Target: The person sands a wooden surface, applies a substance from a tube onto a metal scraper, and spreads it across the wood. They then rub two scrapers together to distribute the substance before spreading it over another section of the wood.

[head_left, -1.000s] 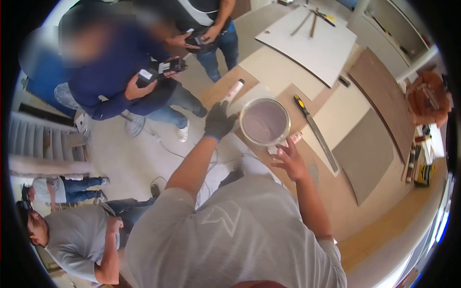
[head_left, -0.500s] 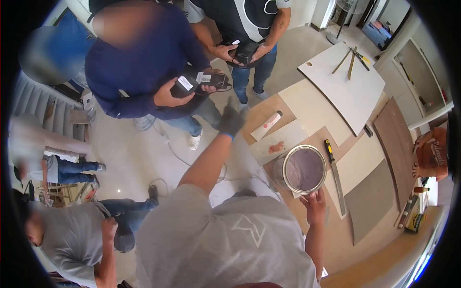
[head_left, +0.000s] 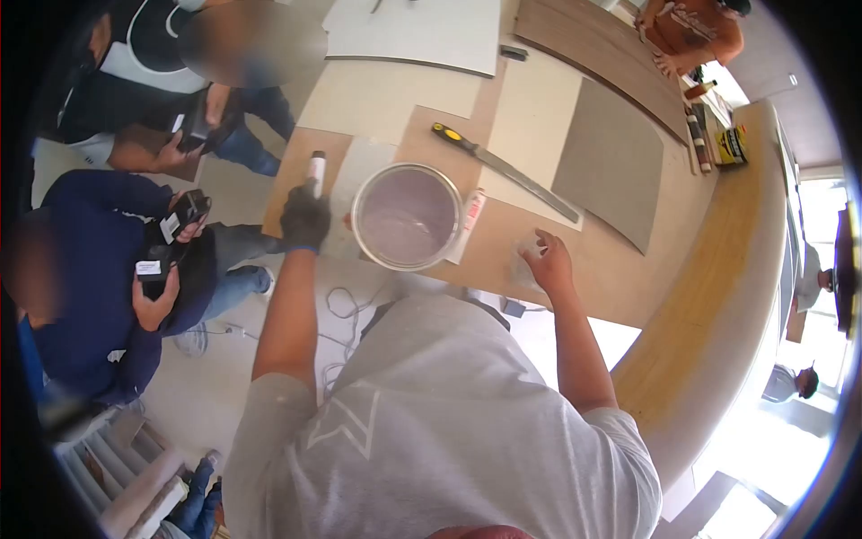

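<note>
My left hand (head_left: 306, 218), in a dark grey glove, is closed around a white tube (head_left: 317, 168) at the table's left edge; only the tube's capped end shows above the glove. My right hand (head_left: 549, 262), bare, pinches a piece of translucent plastic (head_left: 523, 263) over the near part of the table. Between my hands stands an open round can (head_left: 407, 217) filled with a greyish-mauve paste. Beside the can on its right lies a white tube or packet with red print (head_left: 472, 216), partly hidden by it.
A long-bladed tool with a yellow-black handle (head_left: 455, 136) lies beyond the can. Sheet panels, including a grey one (head_left: 611, 162) and a white one (head_left: 413, 36), cover the table. Two people with black devices (head_left: 162, 278) stand at left; another person (head_left: 696, 36) leans at far right.
My view has turned toward the table. My gloved left hand has come from open air onto the white tube. My right hand has left the can and now holds the translucent plastic.
</note>
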Demonstrator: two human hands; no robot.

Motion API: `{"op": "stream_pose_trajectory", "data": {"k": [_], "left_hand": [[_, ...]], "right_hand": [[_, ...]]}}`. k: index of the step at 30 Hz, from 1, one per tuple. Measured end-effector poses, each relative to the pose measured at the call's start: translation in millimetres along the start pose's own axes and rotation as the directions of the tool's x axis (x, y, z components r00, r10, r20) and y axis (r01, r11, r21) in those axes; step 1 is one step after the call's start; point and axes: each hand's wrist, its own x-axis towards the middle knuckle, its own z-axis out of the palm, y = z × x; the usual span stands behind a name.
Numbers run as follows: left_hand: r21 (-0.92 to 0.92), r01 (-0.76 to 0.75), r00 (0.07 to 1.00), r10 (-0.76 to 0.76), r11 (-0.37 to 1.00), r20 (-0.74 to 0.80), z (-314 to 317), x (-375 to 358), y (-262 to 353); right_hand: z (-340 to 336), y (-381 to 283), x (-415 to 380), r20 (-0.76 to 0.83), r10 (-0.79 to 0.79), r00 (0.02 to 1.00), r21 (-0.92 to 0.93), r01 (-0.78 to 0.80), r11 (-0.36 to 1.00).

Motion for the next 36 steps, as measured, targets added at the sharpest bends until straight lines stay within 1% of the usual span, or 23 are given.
{"op": "stream_pose_trajectory", "data": {"k": [1, 4, 6, 7, 9, 11, 13, 16, 17, 18, 19, 20, 21, 22, 23, 24, 27, 29, 30, 31, 33, 35, 36], "left_hand": [[0.039, 0.063, 0.997, -0.065, 0.997, 0.05, -8, 1, 8], [-0.012, 0.116, 0.993, -0.116, 0.993, 0.0, -1, 5, 1], [-0.06, 0.116, 0.993, -0.117, 0.991, -0.025, 6, 14, -13], [-0.137, 0.101, 0.989, -0.114, 0.985, -0.089, 1, 16, -21], [-0.281, 0.065, 0.968, -0.129, 0.958, -0.214, -17, 14, -29], [-0.587, -0.039, 0.954, -0.145, 0.809, -0.263, -104, -33, 34], [-0.84, -0.178, 0.948, -0.14, 0.513, -0.286, -152, -73, 70], [-0.87, -0.23, 0.973, 0.124, 0.437, -0.194, -210, -127, 140], [-0.887, -0.182, 0.977, 0.177, 0.424, -0.116, -212, -144, 168], [-0.91, -0.212, 0.907, 0.419, 0.355, -0.048, -197, -143, 184], [-0.757, -0.496, 0.777, 0.607, 0.426, -0.168, -166, -139, 200], [-0.532, -0.74, 0.589, 0.779, 0.412, -0.215, -140, -141, 225], [-0.939, 0.056, 0.816, 0.526, 0.34, 0.239, -131, -162, 275], [-0.867, 0.221, 0.749, 0.492, 0.446, 0.444, -102, -157, 296], [-0.827, 0.356, 0.73, 0.423, 0.435, 0.537, -70, -155, 312], [-0.776, 0.381, 0.691, 0.403, 0.502, 0.6, -37, -142, 320], [-0.662, 0.018, 0.852, 0.336, 0.749, 0.402, 32, -98, 333], [-0.555, -0.184, 0.952, 0.288, 0.811, 0.105, 21, -111, 344], [-0.473, -0.27, 0.959, 0.276, 0.839, -0.059, 16, -117, 350], [-0.492, -0.235, 0.965, 0.262, 0.838, -0.015, 22, -124, 348], [-0.52, -0.16, 0.968, 0.235, 0.839, 0.082, 63, -143, 325], [-0.743, 0.025, 0.941, 0.236, 0.669, 0.244, 78, -158, 324], [-0.824, 0.386, 0.819, 0.258, 0.415, 0.513, 72, -169, 328]], "right_hand": [[-3, 10, 1, -0.036, -0.025, 0.999, -0.035, 0.024, 0.999], [-8, 33, 4, 0.009, -0.096, 0.995, -0.234, 0.096, 0.968], [-20, 28, 7, 0.133, -0.133, 0.982, -0.305, 0.168, 0.937], [-25, 28, 6, 0.191, -0.143, 0.971, -0.342, 0.202, 0.918], [-20, 34, 0, 0.151, -0.093, 0.984, -0.363, 0.142, 0.921], [-18, 33, 3, 0.169, -0.046, 0.985, -0.352, 0.104, 0.93], [-21, 32, 7, 0.264, -0.001, 0.965, -0.321, 0.089, 0.943], [-22, 41, 12, 0.277, -0.036, 0.96, -0.293, 0.12, 0.949], [-22, 43, 14, 0.282, -0.035, 0.959, -0.297, 0.122, 0.947], [-21, 45, 17, 0.288, -0.035, 0.957, -0.302, 0.126, 0.945], [-22, 46, 20, 0.291, -0.038, 0.956, -0.307, 0.131, 0.943], [-24, 46, 23, 0.29, -0.048, 0.956, -0.303, 0.14, 0.943], [-26, 47, 24, 0.287, -0.057, 0.956, -0.301, 0.146, 0.942], [-27, 49, 25, 0.286, -0.063, 0.956, -0.298, 0.151, 0.943], [-29, 51, 25, 0.294, -0.069, 0.953, -0.242, 0.144, 0.96], [-30, 56, 27, 0.301, -0.074, 0.951, -0.186, 0.135, 0.973], [-27, 92, 42, 0.4, -0.091, 0.912, 0.012, 0.095, 0.995], [-28, 116, 44, 0.472, -0.083, 0.878, 0.207, -0.019, 0.978], [-29, 127, 46, 0.497, -0.07, 0.865, 0.327, -0.112, 0.938], [-30, 132, 49, 0.519, -0.065, 0.853, 0.439, -0.2, 0.876], [-23, 143, 49, 0.447, -0.042, 0.893, 0.687, -0.313, 0.656], [-20, 147, 48, 0.428, -0.047, 0.902, 0.82, -0.366, 0.439], [-18, 145, 48, 0.437, -0.073, 0.896, 0.85, -0.385, 0.359]]}}
